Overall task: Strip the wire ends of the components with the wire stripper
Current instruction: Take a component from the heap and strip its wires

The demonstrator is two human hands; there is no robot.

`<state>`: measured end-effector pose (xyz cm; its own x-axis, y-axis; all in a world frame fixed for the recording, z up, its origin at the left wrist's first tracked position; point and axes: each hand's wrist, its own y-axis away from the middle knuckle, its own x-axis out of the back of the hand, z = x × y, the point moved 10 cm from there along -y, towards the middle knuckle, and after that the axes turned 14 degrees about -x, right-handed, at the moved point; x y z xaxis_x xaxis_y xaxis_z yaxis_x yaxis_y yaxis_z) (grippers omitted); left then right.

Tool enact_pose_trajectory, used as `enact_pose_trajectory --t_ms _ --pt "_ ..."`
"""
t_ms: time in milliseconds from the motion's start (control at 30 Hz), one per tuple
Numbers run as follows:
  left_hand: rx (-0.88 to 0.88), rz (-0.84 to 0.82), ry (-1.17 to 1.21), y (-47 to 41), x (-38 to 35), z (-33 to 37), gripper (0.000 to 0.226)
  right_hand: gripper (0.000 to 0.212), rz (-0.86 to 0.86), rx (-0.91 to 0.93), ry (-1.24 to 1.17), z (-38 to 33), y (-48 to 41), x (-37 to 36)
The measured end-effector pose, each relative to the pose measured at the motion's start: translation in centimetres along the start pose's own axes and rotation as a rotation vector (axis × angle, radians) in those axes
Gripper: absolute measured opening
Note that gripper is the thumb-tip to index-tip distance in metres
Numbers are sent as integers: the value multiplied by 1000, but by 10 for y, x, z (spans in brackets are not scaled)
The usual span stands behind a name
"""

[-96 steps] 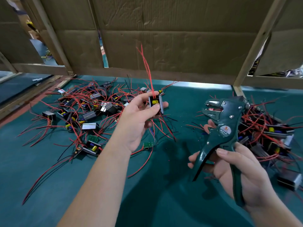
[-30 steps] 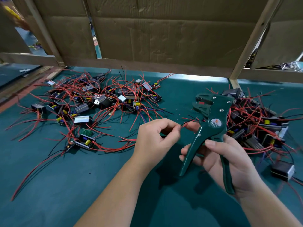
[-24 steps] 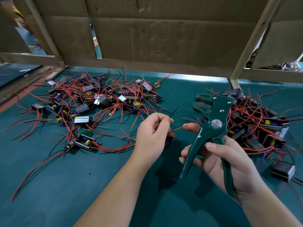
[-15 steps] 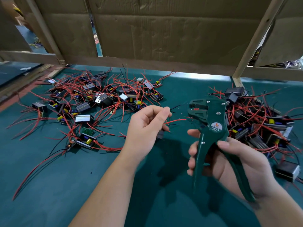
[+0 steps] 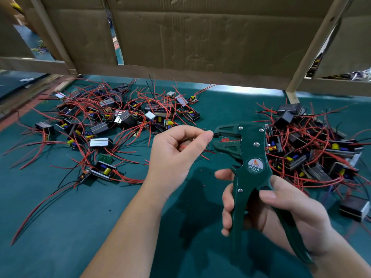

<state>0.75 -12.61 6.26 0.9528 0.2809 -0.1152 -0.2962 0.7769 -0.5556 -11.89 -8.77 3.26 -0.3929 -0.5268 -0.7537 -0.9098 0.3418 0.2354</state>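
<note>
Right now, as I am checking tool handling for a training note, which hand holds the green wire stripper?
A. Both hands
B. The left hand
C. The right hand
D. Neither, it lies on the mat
C: the right hand wraps the handles of the wire stripper, while the left hand only pinches a red wire at its jaws.

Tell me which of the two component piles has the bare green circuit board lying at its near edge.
The left pile. A small green board lies at its near edge, beside the left hand. The right pile shows none.
</note>
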Motion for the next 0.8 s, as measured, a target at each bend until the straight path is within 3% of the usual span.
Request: enact_pose_trajectory --t_ms 67,133,233,800 --pt "4 -5 4 1 -1 -1 7 51 -11 114 47 -13 17 1" --pt "6 -7 8 3 -2 -1 10 38 -47 90 111 1 8 0" --pt "2 -11 2 3 -3 0 12 55 92 62 239 6 12 15" --pt "-67 -51 -58 2 -6 11 9 56 234 71 209 1 12 21"
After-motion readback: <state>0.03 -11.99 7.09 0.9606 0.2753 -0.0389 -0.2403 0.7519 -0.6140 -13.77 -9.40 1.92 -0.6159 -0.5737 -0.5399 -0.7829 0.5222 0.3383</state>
